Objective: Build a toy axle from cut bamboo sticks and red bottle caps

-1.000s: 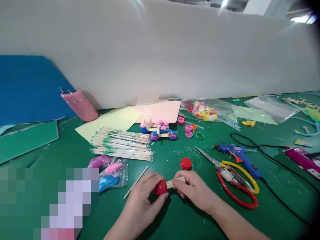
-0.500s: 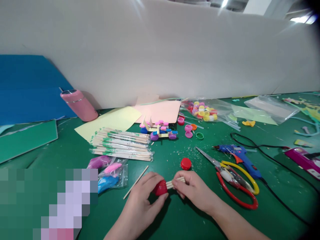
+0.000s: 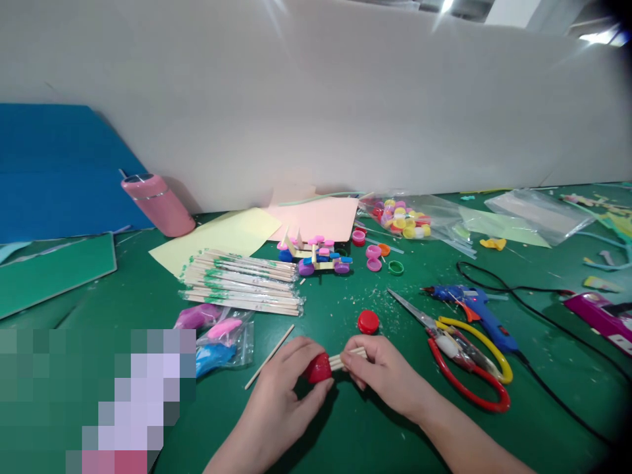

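Observation:
Between the thumb and fingers of my left hand (image 3: pixel 286 388) is a red bottle cap (image 3: pixel 320 368), partly covered by the fingers. My right hand (image 3: pixel 385 375) pinches a small bundle of short wooden sticks (image 3: pixel 336 362), whose left ends meet the cap; whether they are joined to it I cannot tell. Just beyond my right hand lies another red bottle cap (image 3: pixel 368 322). A single thin wooden stick (image 3: pixel 269 357) rests on the green table left of my left hand.
On the right are large scissors (image 3: pixel 474 368) and a blue glue gun (image 3: pixel 476 313) with its cord. Wrapped chopsticks (image 3: pixel 241 283), small toy cars (image 3: pixel 323 264), and a bag of bottle caps (image 3: pixel 405 220) are farther back. A pink bottle (image 3: pixel 165 210) stands by the wall. Clay packets (image 3: pixel 217 349) lie left.
The camera view has shifted very slightly. Both hands keep the same hold on the cap and sticks, with hardly any movement.

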Motion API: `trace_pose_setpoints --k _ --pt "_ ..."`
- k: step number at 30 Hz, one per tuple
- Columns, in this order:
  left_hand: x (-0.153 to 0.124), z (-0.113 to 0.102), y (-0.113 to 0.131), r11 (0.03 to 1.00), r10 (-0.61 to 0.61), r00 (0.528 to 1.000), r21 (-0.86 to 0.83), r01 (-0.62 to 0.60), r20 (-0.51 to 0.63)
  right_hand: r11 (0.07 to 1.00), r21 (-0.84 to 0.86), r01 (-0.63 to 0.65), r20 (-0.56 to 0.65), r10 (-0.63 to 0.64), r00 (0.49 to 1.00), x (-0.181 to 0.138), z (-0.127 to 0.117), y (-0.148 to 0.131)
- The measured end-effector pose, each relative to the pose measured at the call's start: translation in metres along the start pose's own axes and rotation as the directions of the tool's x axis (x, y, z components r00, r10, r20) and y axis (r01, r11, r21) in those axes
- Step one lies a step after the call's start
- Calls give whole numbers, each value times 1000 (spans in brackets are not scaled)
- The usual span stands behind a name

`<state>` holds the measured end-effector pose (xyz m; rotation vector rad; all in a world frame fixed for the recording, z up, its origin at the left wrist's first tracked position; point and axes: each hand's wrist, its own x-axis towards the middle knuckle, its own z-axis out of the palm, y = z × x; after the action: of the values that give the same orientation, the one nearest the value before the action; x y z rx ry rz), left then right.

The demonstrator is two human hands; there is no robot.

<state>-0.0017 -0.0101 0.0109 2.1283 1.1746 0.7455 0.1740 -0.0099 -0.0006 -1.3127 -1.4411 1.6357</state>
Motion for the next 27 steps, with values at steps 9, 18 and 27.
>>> trace_pose_setpoints --k 9,18,27 --pt "0 1 0 1000 -12 1000 -5 12 4 1000 -3 2 -4 -2 1000 0 -1 0" --pt "0 0 1 1000 -5 1000 5 5 -6 1000 -3 -5 -13 4 1000 0 0 -1" --pt "0 1 0 1000 4 1000 25 -4 -8 1000 2 0 -12 0 1000 -1 -1 1"
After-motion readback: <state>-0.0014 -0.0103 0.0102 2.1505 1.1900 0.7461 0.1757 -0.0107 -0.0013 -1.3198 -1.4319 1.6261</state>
